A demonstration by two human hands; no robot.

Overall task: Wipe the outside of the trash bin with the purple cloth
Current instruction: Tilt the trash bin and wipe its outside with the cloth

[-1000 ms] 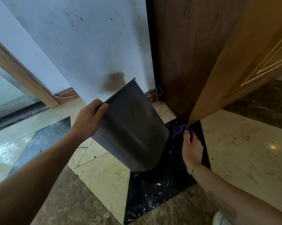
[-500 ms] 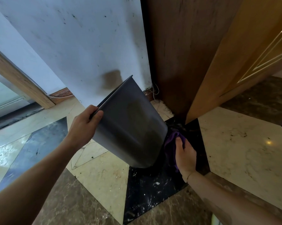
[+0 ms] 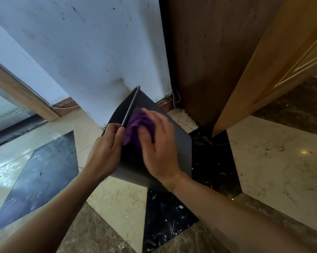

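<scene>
A dark grey trash bin (image 3: 179,143) is tilted off the floor, its open rim pointing up and left toward the wall. My left hand (image 3: 106,148) grips the rim at its near corner, thumb on the outside. My right hand (image 3: 157,145) lies flat on the bin's outer side near the rim and presses the purple cloth (image 3: 135,125) against it. The cloth bunches out from under my fingers toward the rim. The right hand is blurred with motion.
A stained white wall (image 3: 92,52) stands right behind the bin. A dark wooden panel (image 3: 205,52) and a lighter wooden door (image 3: 274,57) rise at the right. The floor is glossy marble tile (image 3: 274,152) in cream, black and brown, with debris on it.
My right hand brought the cloth up from the floor at the bin's right side onto the bin's outer face near the rim. The bin turned in my left hand's grip.
</scene>
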